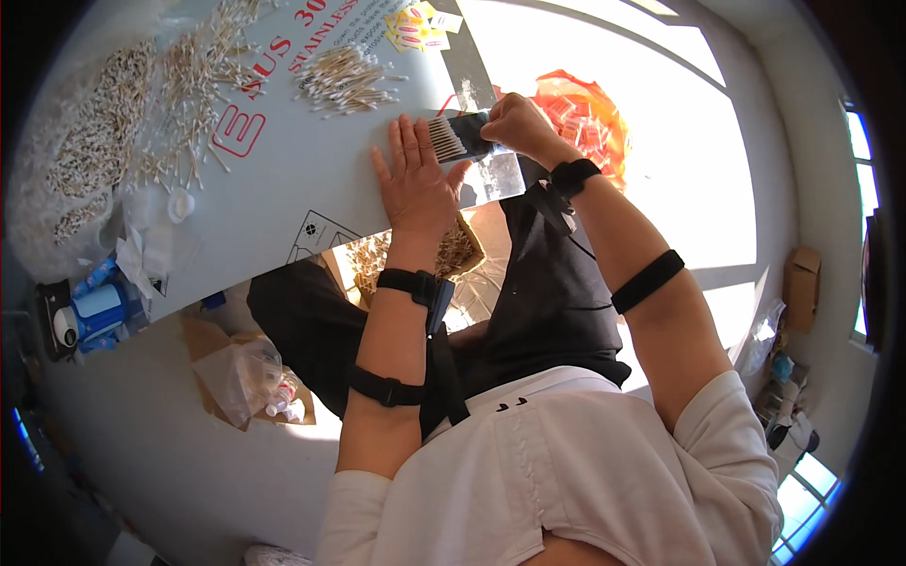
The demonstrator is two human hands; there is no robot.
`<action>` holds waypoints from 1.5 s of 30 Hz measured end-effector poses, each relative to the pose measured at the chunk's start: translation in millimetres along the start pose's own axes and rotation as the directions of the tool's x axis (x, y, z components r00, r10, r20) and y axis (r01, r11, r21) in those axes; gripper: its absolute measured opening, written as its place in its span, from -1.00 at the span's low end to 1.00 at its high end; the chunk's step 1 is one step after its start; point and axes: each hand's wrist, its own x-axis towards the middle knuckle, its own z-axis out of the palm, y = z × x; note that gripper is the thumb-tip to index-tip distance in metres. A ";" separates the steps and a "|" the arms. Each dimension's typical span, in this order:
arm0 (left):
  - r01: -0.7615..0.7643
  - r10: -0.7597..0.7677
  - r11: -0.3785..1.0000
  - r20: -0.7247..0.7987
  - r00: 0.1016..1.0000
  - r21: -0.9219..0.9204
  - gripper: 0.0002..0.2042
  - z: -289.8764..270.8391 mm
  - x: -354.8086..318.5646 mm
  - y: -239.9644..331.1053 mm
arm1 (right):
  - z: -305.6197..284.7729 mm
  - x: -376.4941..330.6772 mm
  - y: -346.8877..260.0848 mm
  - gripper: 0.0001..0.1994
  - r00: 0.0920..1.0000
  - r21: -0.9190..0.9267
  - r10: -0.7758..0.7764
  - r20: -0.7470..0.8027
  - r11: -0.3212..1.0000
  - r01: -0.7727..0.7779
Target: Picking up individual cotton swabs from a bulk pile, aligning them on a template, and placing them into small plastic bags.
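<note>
Near the table's right edge, a neat row of cotton swabs [445, 140] lies side by side at a dark flat packet [469, 134]. My right hand [517, 124] is closed on the right end of that packet. My left hand [418, 176] lies flat on the table with its fingers stretched out, just left of the swab row; its thumb reaches below the row. A loose pile of cotton swabs [347, 80] lies farther off on the grey printed tabletop [283, 179]. Small yellow-and-white cards [421, 28] lie beyond it.
A big clear bag of swabs [104, 132] covers the table's far left. An orange bag of small packs [578, 123] stands right of my hands. Below the table edge sits a box of swabs [462, 247]. A blue bottle [94, 307] and a carton [236, 373] are at left.
</note>
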 end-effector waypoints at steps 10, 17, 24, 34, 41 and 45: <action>0.091 -0.091 0.996 -0.071 0.993 -0.006 -0.19 14.7 13.4 39.2 | 2.4 4.2 6.9 -0.77 0.999 0.102 -0.031 0.030 0.994 0.028; 0.066 -0.071 0.995 -0.061 0.996 -0.071 -0.19 15.0 10.5 48.1 | 1.9 -0.1 5.5 -0.75 0.997 0.148 -0.072 -0.015 0.986 0.073; 0.043 -0.045 0.994 -0.023 0.999 -0.096 -0.20 11.0 5.2 49.3 | 1.9 -2.2 3.2 -0.74 0.995 0.142 -0.096 -0.028 0.985 0.099; 0.022 -0.022 0.993 0.005 1.000 -0.115 -0.20 8.4 -1.1 51.5 | 8.2 -7.4 4.7 -0.72 0.963 0.094 -0.204 -0.176 0.970 0.223; -0.047 0.049 0.986 0.009 0.999 -0.160 -0.23 9.8 3.9 48.7 | 7.9 -10.0 -1.5 -0.71 0.956 0.009 -0.233 -0.177 0.971 0.238; -0.087 0.095 0.989 0.069 0.993 -0.120 -0.25 9.5 10.8 50.9 | 4.5 -12.2 0.1 -0.72 0.955 0.004 -0.260 -0.141 0.965 0.263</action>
